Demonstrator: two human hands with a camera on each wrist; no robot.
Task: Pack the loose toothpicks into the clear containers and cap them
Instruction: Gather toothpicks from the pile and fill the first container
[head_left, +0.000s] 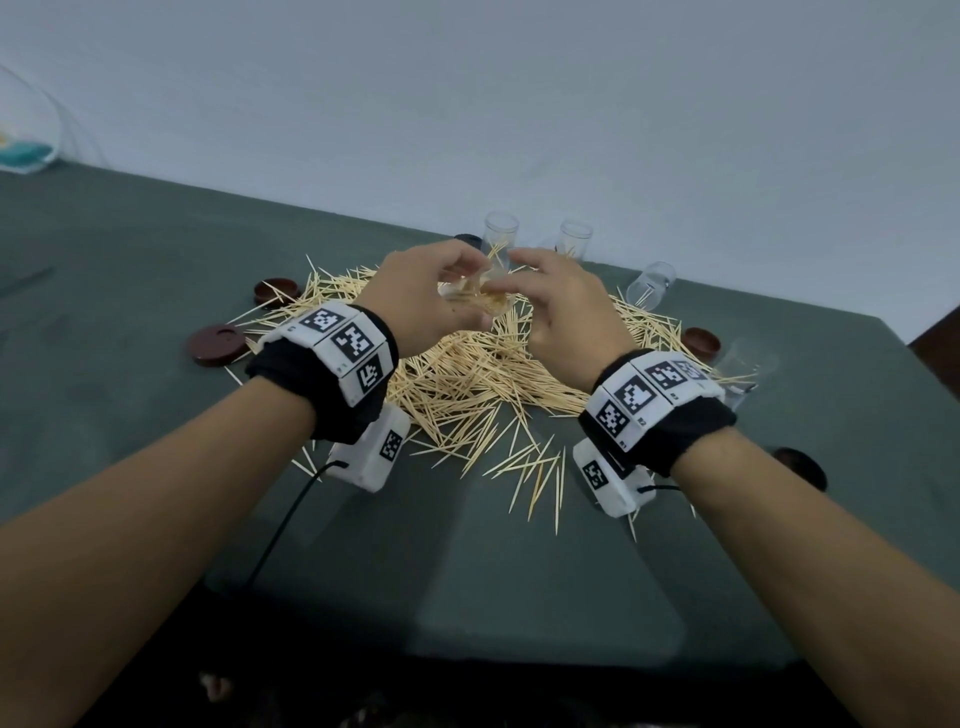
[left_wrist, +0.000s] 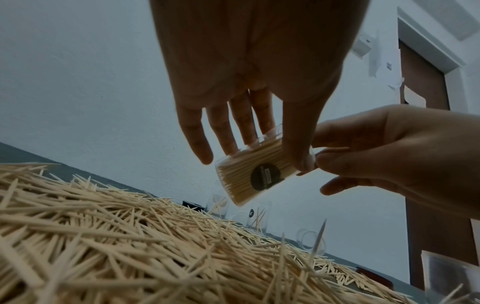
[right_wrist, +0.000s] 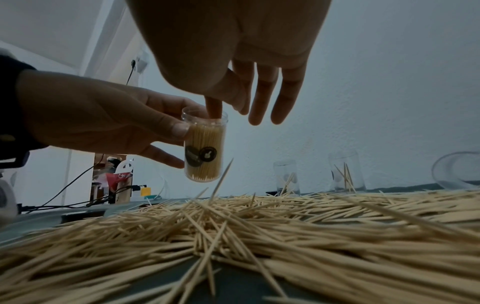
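Toothpicks (right_wrist: 205, 150) nearly fill the light, slick container (left_wrist: 255, 174), left hand (head_left: 415, 301) clasping its sides, right hand (head_left: 566, 306) loose, fingertip inside.

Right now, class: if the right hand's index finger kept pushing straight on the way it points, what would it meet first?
The packed toothpicks inside the clear container, gripped by the left hand; the right hand fingertip is already inside its mouth, though contact is unclear.
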